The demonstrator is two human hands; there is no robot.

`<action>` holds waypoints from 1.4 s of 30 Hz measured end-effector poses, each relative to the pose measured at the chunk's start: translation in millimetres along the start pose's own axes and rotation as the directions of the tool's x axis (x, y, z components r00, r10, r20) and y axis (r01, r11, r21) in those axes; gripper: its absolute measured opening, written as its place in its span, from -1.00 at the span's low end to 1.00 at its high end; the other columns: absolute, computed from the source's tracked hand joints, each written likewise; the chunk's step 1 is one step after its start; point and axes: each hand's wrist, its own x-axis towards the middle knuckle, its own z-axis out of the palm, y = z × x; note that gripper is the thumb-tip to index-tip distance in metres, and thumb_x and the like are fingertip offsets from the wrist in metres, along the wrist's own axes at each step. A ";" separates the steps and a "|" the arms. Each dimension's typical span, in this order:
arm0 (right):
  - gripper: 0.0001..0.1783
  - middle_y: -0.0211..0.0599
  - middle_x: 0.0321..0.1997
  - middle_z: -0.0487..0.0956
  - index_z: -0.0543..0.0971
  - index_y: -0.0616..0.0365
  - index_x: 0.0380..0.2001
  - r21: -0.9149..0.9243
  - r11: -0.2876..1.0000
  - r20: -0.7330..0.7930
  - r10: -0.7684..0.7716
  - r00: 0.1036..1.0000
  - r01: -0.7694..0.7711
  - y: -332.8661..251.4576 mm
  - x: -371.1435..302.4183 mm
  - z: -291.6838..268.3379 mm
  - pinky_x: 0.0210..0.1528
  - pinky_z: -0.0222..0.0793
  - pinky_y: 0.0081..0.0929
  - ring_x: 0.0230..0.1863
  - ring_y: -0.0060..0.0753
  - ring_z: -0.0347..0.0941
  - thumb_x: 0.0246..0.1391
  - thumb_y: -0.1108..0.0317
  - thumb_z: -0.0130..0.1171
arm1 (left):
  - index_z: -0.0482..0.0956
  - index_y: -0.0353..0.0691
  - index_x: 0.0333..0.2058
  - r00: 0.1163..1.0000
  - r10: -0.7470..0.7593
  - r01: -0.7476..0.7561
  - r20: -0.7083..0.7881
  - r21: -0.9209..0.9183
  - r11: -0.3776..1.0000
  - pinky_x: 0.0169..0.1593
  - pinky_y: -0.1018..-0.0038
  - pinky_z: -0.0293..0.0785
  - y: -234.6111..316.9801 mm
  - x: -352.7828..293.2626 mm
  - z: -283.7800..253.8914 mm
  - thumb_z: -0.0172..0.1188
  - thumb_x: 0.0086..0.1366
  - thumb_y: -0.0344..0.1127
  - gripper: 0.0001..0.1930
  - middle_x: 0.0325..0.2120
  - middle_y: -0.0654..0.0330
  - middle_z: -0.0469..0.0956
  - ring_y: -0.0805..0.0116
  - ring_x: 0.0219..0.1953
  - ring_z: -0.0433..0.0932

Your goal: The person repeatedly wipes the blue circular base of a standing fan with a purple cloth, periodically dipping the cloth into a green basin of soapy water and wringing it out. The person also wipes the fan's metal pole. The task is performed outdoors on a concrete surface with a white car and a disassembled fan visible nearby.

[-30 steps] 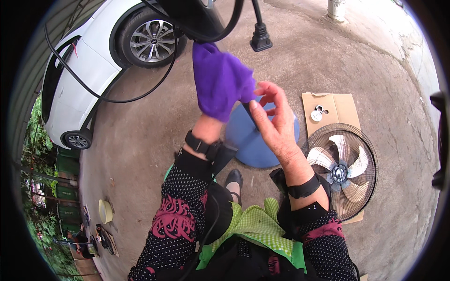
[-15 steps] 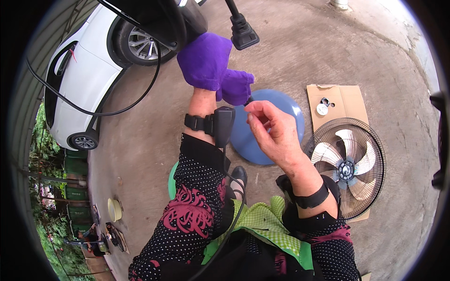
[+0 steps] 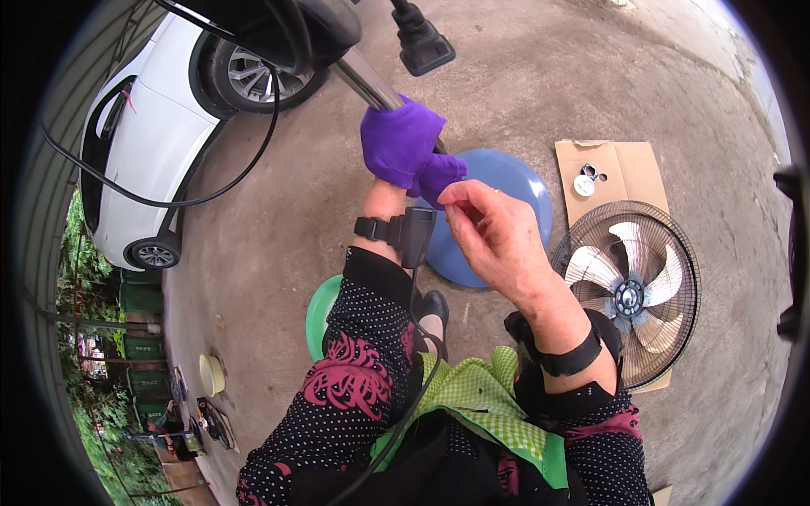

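Note:
A purple cloth (image 3: 403,139) covers my left hand (image 3: 386,199), so that only the wrist end of the hand shows. My left hand is closed with the cloth round a shiny metal pole (image 3: 368,78), just below the black upper part (image 3: 316,34) of the stand. My right hand (image 3: 499,240) is closed in a pinch at the hanging end of the cloth. What its fingertips hold, if anything, is hidden. Below the hands, a round blue base (image 3: 498,198) rests on the floor.
A black plug (image 3: 422,46) hangs beside the pole, and a black cable (image 3: 268,143) loops left. At right, a caged fan (image 3: 629,297) and small parts lie on cardboard (image 3: 629,173). A green basin (image 3: 317,316) stands by my left arm; a white car (image 3: 143,152) is parked beyond.
My left hand and the cloth have slid down the pole, toward me and to the right, baring shiny metal above them. My right hand stays nearly in place.

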 end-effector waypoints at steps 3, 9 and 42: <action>-0.85 -0.12 -0.35 0.62 0.56 0.13 -0.24 -0.023 1.000 0.030 -0.002 1.000 0.003 -1.4 -1.5 -2.1 -0.25 0.50 -0.22 -0.28 -0.02 0.59 0.08 0.47 0.15 | 0.57 -0.12 -0.43 0.912 0.388 -0.401 0.133 0.489 0.775 -0.33 0.41 0.48 3.6 -3.2 1.6 0.30 0.18 -0.17 -0.82 -0.54 0.31 0.57 0.40 -0.42 0.60; -0.84 -0.12 -0.32 0.62 0.55 0.12 -0.22 -0.055 0.998 0.080 -0.027 0.996 0.032 -1.7 -5.0 0.4 -0.22 0.49 -0.16 -0.24 -0.01 0.58 0.09 0.43 0.11 | 0.48 -0.03 -0.47 0.998 0.044 -0.038 -0.045 0.128 0.991 -0.39 0.46 0.39 5.7 -32.1 14.2 0.19 0.28 -0.09 -0.78 -0.58 0.35 0.47 0.43 -0.48 0.52; -0.86 -0.12 -0.34 0.60 0.53 0.09 -0.23 -0.187 0.976 0.256 -0.063 0.965 0.113 2.1 -15.4 13.6 -0.26 0.48 -0.11 -0.28 0.06 0.56 0.13 0.38 0.08 | 0.50 -0.08 -0.41 0.966 -0.224 0.226 0.127 -0.004 0.974 -0.32 0.47 0.48 3.9 -112.7 -14.3 0.26 0.22 -0.17 -0.83 -0.47 0.29 0.52 0.41 -0.41 0.56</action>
